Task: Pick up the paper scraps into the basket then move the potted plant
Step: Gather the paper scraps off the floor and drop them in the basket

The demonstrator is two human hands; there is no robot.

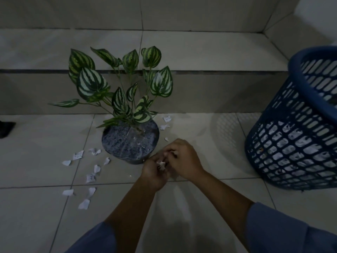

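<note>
A potted plant point(127, 110) with striped green leaves stands in a dark round pot point(130, 143) on the tiled floor. Several white paper scraps point(90, 177) lie left of and in front of the pot, and a few more scraps point(165, 126) lie to its right. My left hand point(153, 174) and my right hand point(182, 159) meet just in front of the pot's right side. Both pinch a small bunch of collected scraps point(162, 164). A blue mesh basket point(295, 136) stands at the right with paper visible inside.
A tiled step point(209, 88) rises directly behind the plant, with a second level above it. A dark object point(6, 128) sits at the left edge. Open floor tiles lie between my hands and the basket.
</note>
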